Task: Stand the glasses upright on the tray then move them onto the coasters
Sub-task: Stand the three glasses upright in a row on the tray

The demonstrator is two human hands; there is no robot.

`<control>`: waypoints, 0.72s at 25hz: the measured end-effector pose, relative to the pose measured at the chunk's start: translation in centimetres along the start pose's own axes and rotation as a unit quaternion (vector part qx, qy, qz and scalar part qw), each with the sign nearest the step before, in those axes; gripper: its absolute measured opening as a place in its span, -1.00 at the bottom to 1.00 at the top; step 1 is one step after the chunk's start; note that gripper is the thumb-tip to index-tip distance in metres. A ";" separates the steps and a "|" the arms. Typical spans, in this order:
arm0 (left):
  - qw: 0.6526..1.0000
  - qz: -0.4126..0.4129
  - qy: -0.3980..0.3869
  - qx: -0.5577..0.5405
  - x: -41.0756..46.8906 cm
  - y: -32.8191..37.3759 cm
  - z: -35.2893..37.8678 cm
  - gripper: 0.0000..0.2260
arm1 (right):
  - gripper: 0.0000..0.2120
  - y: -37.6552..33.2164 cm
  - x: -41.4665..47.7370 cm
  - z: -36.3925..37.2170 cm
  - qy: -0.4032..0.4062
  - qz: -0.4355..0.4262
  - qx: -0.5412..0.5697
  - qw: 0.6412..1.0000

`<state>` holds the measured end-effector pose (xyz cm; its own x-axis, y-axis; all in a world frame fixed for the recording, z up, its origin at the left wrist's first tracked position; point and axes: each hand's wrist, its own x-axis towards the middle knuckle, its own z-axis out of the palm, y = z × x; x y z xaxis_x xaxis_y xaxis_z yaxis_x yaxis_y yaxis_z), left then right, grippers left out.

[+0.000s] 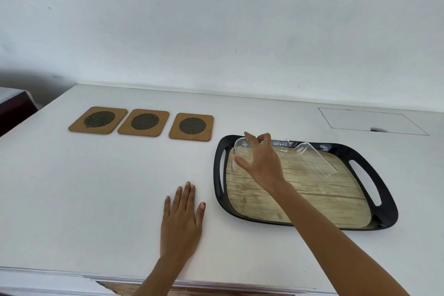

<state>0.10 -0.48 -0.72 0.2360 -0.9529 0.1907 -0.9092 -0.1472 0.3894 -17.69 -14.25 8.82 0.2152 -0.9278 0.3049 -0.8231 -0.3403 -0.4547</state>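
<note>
White wall backs a white bench (96,187) that carries all task items. Three coasters sit in a row toward the bench's far left: far-left coaster (98,119), middle coaster (144,122), and near-tray coaster (192,126). Each is a tan square with a dark mesh disc. None bears a glass.

A black-rimmed tray (384,199) with a wood-grain floor lies toward the bench's right side. Two clear glasses lie on it at its far end. The left glass (236,163) lies on its side in the far left corner of the tray, long axis running roughly from far edge to near edge. The right glass (312,161) lies tipped as well, axis angled toward the tray's right handle slot. Both are transparent and thin-walled; edges read only as faint highlights, so exact contact with the tray is hard to confirm.

My right hand (260,163) is directly over the left glass, grip spread wide with fingers and thumb curved around its upper wall. Whether the grip has closed on the glass cannot be told. My left hand (182,221) lies flat and empty on the bench, just beside the tray's near left corner.

Judgement: the right hand is the nearer hand. The coming move is to rotate the left glass about its base until upright.
</note>
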 end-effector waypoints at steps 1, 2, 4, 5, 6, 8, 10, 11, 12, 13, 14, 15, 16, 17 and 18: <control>1.000 0.000 0.000 -0.001 0.0 0.0 0.0 -0.35 | -0.29 0.0 -0.1 -0.1 -0.006 -0.002 -0.003 1.000; 1.000 0.000 0.000 -0.003 0.0 0.0 -0.1 -0.35 | -0.26 0.0 -0.2 -0.3 -0.010 0.000 -0.001 1.000; 1.000 -0.001 0.000 -0.005 0.0 0.0 -0.1 -0.35 | -0.23 0.3 -0.3 -0.8 0.009 0.005 0.025 1.000; 1.000 -0.001 0.000 -0.005 0.0 0.1 -0.1 -0.35 | -0.27 0.6 -0.3 -1.2 0.034 0.008 0.047 0.998; 1.000 -0.001 0.002 -0.005 0.0 0.0 -0.1 -0.35 | -0.38 1.0 0.0 -1.5 0.060 0.012 0.070 0.996; 1.000 0.002 0.005 -0.006 0.0 0.1 -0.1 -0.34 | -0.61 2.4 1.0 -2.1 0.098 0.031 0.078 0.992; 1.000 0.003 0.006 -0.006 0.0 0.1 -0.1 -0.32 | -0.60 4.3 2.2 -2.3 0.077 0.063 0.031 0.995; 1.000 0.002 0.005 -0.007 0.0 0.1 -0.1 -0.33 | -0.52 5.3 2.8 -2.4 0.042 0.081 0.008 0.996; 1.000 0.001 0.005 -0.009 0.0 0.1 -0.1 -0.34 | -0.45 6.2 3.3 -2.5 0.001 0.099 -0.007 0.995; 1.000 0.001 0.004 -0.009 0.0 0.1 -0.1 -0.34 | -0.39 6.9 3.7 -2.6 -0.037 0.110 -0.018 0.993; 1.000 0.000 0.002 -0.008 0.0 0.1 -0.1 -0.34 | -0.35 7.6 4.1 -2.7 -0.071 0.109 -0.029 0.991; 1.000 -0.001 0.000 -0.005 0.0 0.1 -0.1 -0.34 | -0.31 8.2 4.5 -2.7 -0.097 0.097 -0.045 0.989; 1.000 -0.002 -0.002 -0.002 0.0 0.1 -0.1 -0.34 | -0.28 8.7 4.8 -2.6 -0.116 0.081 -0.062 0.988; 1.000 -0.003 -0.003 0.000 0.0 0.1 -0.1 -0.34 | -0.26 9.1 4.9 -2.4 -0.128 0.065 -0.081 0.986; 1.000 -0.004 -0.002 -0.003 0.0 0.1 -0.1 -0.34 | -0.26 9.5 5.0 -2.2 -0.133 0.054 -0.099 0.985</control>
<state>0.07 -0.50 -0.60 0.2423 -0.9526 0.1838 -0.9055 -0.1539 0.3955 -25.57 -21.76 7.88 0.2294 -0.9731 0.0216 -0.9291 -0.2255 -0.2931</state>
